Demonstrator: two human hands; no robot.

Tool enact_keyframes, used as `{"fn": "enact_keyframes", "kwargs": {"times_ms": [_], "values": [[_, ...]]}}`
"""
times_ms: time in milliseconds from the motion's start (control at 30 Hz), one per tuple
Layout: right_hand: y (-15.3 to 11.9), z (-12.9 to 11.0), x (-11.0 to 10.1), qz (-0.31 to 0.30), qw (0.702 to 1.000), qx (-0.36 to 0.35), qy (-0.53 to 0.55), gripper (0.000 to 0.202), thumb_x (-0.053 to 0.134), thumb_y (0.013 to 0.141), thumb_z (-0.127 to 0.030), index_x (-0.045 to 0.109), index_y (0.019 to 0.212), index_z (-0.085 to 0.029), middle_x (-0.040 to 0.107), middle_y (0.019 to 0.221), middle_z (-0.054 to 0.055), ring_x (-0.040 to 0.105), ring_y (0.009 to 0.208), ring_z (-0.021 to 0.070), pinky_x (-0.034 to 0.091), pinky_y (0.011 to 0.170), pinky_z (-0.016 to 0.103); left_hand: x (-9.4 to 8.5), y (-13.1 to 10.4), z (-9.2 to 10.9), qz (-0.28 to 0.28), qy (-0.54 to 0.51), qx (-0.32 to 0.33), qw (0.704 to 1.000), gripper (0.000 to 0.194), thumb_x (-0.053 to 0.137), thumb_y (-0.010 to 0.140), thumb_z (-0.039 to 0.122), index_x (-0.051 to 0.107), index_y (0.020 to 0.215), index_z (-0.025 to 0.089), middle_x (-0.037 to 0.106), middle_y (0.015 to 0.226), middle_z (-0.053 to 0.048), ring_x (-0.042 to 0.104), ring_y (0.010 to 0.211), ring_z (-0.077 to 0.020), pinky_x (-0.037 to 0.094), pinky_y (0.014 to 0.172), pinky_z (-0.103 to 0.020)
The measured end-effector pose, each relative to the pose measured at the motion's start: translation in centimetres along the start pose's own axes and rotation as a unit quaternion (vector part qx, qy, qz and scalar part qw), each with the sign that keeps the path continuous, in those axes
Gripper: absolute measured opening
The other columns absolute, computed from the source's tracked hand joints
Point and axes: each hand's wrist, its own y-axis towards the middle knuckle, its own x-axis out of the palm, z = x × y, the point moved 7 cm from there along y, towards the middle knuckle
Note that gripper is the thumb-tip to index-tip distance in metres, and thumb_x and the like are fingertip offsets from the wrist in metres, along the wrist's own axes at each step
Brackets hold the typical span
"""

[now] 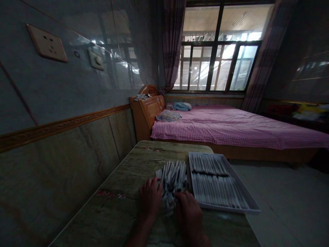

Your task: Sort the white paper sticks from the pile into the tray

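A loose pile of slim white sticks with dark parts (pixel 172 176), pen-like in shape, lies on the table between my hands; motion blur hides their exact kind. My left hand (pixel 150 195) rests against the pile's left side, fingers slightly bent and the thumb apart. On the near right side of the pile, my right hand (pixel 189 207) has its fingers curled in at the sticks' ends; what they grip is hidden. Just right of the pile sits a shallow white tray (pixel 245 183), where similar sticks lie side by side in two rows with a dark band between them.
The marble-patterned table (pixel 123 178) stands close to a tiled wall (pixel 84 161) on the left. Beyond it is a bed (pixel 205 128) with a pink checked sheet and a wooden headboard (pixel 149 109). Bare floor (pixel 282 192) shows to the right of the table.
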Motion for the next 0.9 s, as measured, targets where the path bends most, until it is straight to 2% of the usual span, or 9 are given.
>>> {"fn": "enact_keyframes", "kwargs": {"times_ms": [133, 267, 433, 567, 733, 900], "values": [[-0.2, 0.2, -0.2, 0.024, 0.999, 0.008, 0.042, 0.015, 0.042, 0.096, -0.021, 0.057, 0.095, -0.024, 0.062, 0.081, 0.003, 0.059, 0.074, 0.0164, 0.043, 0.069, 0.026, 1.0, 0.7, 0.5, -0.037, 0.021, -0.007, 0.999, 0.026, 0.052, 0.089, 0.028, 0.065, 0.111, 0.026, 0.070, 0.108, -0.006, 0.060, 0.101, -0.0243, 0.038, 0.087, -0.037], [-0.3, 0.3, 0.0, 0.016, 0.997, 0.009, 0.072, 0.015, 0.044, 0.094, -0.018, 0.058, 0.094, -0.023, 0.062, 0.079, 0.003, 0.060, 0.072, 0.0158, 0.045, 0.067, 0.025, 1.1, 2.2, 1.3, -0.067, 0.049, -0.009, 0.997, 0.028, 0.052, 0.088, 0.030, 0.065, 0.112, 0.024, 0.070, 0.109, -0.009, 0.060, 0.105, -0.0268, 0.039, 0.088, -0.040], [-0.2, 0.6, 0.1, 0.016, 0.996, 0.003, 0.085, 0.014, 0.046, 0.092, -0.016, 0.058, 0.094, -0.023, 0.062, 0.078, 0.002, 0.061, 0.071, 0.0153, 0.047, 0.066, 0.025, 1.9, 4.7, 1.8, -0.154, 0.075, -0.003, 0.985, 0.031, 0.050, 0.087, 0.029, 0.062, 0.115, 0.022, 0.068, 0.116, -0.012, 0.061, 0.109, -0.0261, 0.042, 0.089, -0.038], [-0.2, 0.8, 0.1, 0.015, 0.995, 0.016, 0.095, 0.015, 0.046, 0.092, -0.016, 0.058, 0.096, -0.023, 0.062, 0.079, 0.002, 0.062, 0.073, 0.0150, 0.047, 0.067, 0.024, 2.7, 5.9, 2.0, -0.219, 0.066, -0.008, 0.973, 0.033, 0.048, 0.085, 0.020, 0.060, 0.116, 0.019, 0.067, 0.120, -0.013, 0.062, 0.112, -0.0250, 0.045, 0.085, -0.033], [0.0, 0.7, -0.3, 0.039, 0.992, 0.028, 0.113, 0.017, 0.043, 0.093, -0.017, 0.059, 0.095, -0.023, 0.063, 0.079, 0.002, 0.063, 0.073, 0.0144, 0.048, 0.067, 0.024, 2.8, 6.4, 1.6, -0.231, 0.052, -0.011, 0.972, 0.033, 0.046, 0.079, 0.009, 0.064, 0.106, 0.015, 0.070, 0.113, -0.016, 0.065, 0.106, -0.0279, 0.047, 0.083, -0.035], [0.1, 1.2, -0.5, 0.041, 0.988, 0.059, 0.136, 0.020, 0.040, 0.095, -0.019, 0.060, 0.095, -0.023, 0.065, 0.081, 0.002, 0.064, 0.076, 0.0148, 0.050, 0.069, 0.024, 2.5, 6.6, 0.7, -0.204, -0.011, -0.023, 0.979, 0.030, 0.051, 0.071, 0.006, 0.066, 0.096, 0.016, 0.073, 0.104, -0.015, 0.067, 0.100, -0.0264, 0.048, 0.082, -0.034]]}}
